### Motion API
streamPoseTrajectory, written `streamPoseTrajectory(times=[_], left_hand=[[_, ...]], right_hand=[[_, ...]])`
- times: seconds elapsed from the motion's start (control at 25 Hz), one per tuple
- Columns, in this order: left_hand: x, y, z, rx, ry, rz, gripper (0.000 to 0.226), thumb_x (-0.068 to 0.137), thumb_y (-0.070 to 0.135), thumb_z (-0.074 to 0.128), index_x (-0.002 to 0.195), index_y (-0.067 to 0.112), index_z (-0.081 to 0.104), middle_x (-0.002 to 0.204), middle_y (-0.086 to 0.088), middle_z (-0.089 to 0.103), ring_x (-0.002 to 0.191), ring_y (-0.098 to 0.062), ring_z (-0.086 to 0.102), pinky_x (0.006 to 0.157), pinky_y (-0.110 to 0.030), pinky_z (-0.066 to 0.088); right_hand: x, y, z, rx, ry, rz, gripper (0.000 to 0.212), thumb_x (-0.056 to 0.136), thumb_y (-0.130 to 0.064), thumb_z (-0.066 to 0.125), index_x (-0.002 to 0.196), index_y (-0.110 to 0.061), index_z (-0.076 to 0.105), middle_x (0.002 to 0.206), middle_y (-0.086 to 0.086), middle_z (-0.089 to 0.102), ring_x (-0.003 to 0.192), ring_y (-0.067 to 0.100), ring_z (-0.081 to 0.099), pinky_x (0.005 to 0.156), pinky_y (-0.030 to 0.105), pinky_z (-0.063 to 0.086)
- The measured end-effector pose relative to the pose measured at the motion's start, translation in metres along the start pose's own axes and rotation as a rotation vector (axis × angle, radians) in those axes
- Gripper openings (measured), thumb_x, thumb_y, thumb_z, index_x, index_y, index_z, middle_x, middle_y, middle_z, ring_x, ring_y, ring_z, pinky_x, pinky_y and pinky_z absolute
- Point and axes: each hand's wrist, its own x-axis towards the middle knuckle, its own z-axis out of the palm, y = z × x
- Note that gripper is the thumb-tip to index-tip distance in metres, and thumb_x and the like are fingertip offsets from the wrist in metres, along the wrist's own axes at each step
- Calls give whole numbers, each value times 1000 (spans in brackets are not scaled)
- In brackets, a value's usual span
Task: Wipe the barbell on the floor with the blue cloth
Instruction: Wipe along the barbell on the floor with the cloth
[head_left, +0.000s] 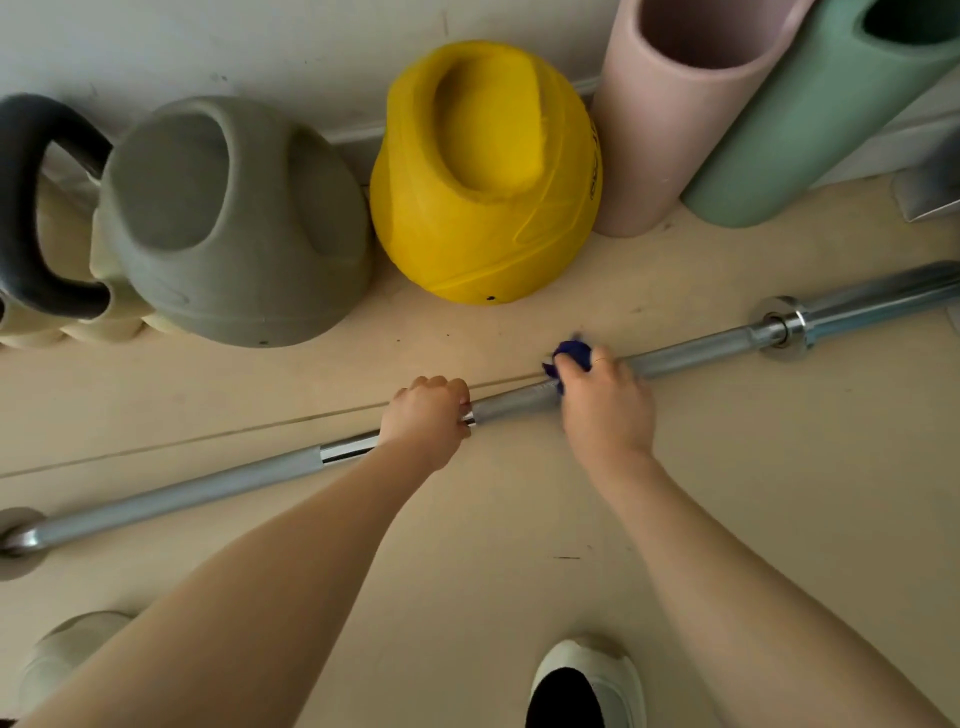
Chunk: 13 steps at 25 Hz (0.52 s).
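A long steel barbell (218, 486) lies across the beige floor, running from the lower left up to the right. My left hand (426, 418) grips the bar near its middle, fingers curled round it. Just to the right, my right hand (605, 402) holds the blue cloth (571, 356) bunched around the bar. Only a small dark blue bundle of cloth shows above my fingers. The bar's right collar (784, 327) and sleeve lie further right, apart from both hands.
Against the wall stand a grey kettlebell (228, 223), a yellow kettlebell (483, 176), a black-handled cream one (31, 208), a pink rolled mat (670, 109) and a green rolled mat (810, 119). My shoes (587, 686) stand on the floor near the bottom edge.
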Motion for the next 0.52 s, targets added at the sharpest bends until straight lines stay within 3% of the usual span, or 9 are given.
streamPoseTrajectory(times=[0.08, 0.16, 0.24, 0.4, 0.52], left_hand=[[-3, 3, 1, 54, -24, 21, 28, 87, 24, 55, 114, 17, 54, 113, -6, 58, 107, -26, 50, 87, -34, 40], [-3, 5, 1, 132, -72, 45, 26, 88, 21, 48, 113, 18, 55, 113, -5, 56, 108, -26, 51, 88, -34, 39], [-6, 8, 4, 172, -103, 63, 24, 88, 16, 44, 107, 18, 57, 113, -5, 55, 107, -27, 52, 87, -34, 38], [-13, 12, 11, 134, -120, 27, 21, 89, 12, 40, 103, 17, 55, 109, -6, 58, 100, -28, 56, 75, -31, 35], [-14, 13, 11, 135, -140, 8, 22, 91, 16, 43, 109, 18, 55, 112, -6, 59, 104, -28, 55, 76, -31, 35]], right_hand=[[-20, -30, 1, 10, -47, -57, 27, 75, -14, 62, 101, -20, 68, 92, 11, 63, 70, 29, 62, 57, 30, 46], [-37, -53, 10, 66, -104, -266, 26, 78, -24, 61, 104, -20, 64, 101, 9, 61, 78, 27, 61, 63, 32, 46], [-28, -35, 7, -21, -143, -389, 35, 71, -35, 68, 103, -20, 64, 100, 7, 61, 79, 26, 61, 65, 31, 45], [-14, 10, -3, -166, 65, -35, 20, 62, -17, 74, 80, -24, 71, 78, 4, 68, 57, 22, 61, 52, 25, 45], [-33, -18, 3, -110, -27, -245, 16, 61, -13, 70, 74, -23, 71, 74, 3, 67, 54, 20, 60, 49, 25, 46]])
